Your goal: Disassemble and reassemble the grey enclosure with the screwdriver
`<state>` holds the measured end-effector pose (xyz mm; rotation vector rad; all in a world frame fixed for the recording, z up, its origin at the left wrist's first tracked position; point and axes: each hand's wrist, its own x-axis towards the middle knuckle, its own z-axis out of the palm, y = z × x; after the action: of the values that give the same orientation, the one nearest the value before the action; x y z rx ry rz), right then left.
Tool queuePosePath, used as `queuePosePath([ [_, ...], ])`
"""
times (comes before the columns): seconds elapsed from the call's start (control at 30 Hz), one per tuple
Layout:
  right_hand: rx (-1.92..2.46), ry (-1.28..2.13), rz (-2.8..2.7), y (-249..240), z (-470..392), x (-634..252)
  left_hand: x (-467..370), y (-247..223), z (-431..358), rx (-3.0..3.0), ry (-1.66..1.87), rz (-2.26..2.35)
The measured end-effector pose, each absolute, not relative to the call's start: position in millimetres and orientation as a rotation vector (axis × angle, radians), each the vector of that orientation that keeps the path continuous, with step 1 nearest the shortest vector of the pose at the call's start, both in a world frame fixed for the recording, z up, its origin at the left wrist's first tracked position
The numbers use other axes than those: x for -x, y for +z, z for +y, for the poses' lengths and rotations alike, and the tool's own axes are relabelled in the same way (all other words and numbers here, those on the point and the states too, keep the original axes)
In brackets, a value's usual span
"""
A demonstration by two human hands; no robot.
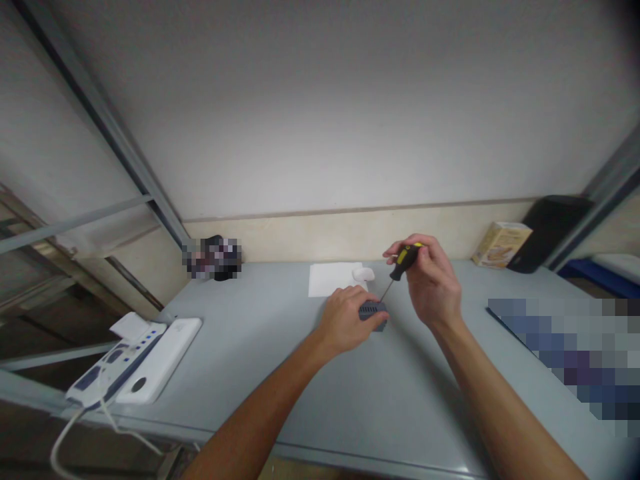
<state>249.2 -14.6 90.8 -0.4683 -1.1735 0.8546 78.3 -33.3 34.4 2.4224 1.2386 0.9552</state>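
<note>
Near the middle of the grey table [225, 373], my left hand [350, 320] is closed around a small dark grey box with slots [371, 310], pressing it to the tabletop. My right hand [434, 283] is raised to the right of it, gripping the black and yellow handle of a screwdriver [400, 265]. The screwdriver's thin shaft slants down and left, its tip at the top of the slotted box. Whether the tip sits in a screw is too small to tell. A white sheet of paper [330, 277] with a small white object [363, 274] on it lies just behind my left hand.
At the left edge are a white and blue power strip [120, 360] with a cable and a white flat device [165, 360]. A yellow carton [501, 245] and a black case [550, 233] stand back right. Blurred items lie at back left and right.
</note>
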Motion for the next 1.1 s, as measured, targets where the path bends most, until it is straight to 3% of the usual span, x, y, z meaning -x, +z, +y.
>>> queuePosePath([
  [0.17,0.544,0.711,-1.140,89.2,-9.2,-251.6,-78.3,35.8,-33.3,-2.424,0.949,1.228],
  [0.37,0.521,0.869,-1.152,89.3,-9.0,-258.2,-76.6,35.6,-33.3,-2.448,0.922,1.230],
  [0.6,0.572,0.696,-1.132,85.7,-2.7,-260.4,-76.1,36.0,-32.9,-2.472,0.907,1.216],
  [0.83,0.526,0.863,-1.158,86.2,-4.0,-263.6,-75.8,38.2,-34.2,-2.475,0.902,1.215],
  [1.1,0.589,0.714,-1.120,84.4,0.4,-264.4,-76.3,36.1,-32.8,-2.491,0.897,1.217],
])
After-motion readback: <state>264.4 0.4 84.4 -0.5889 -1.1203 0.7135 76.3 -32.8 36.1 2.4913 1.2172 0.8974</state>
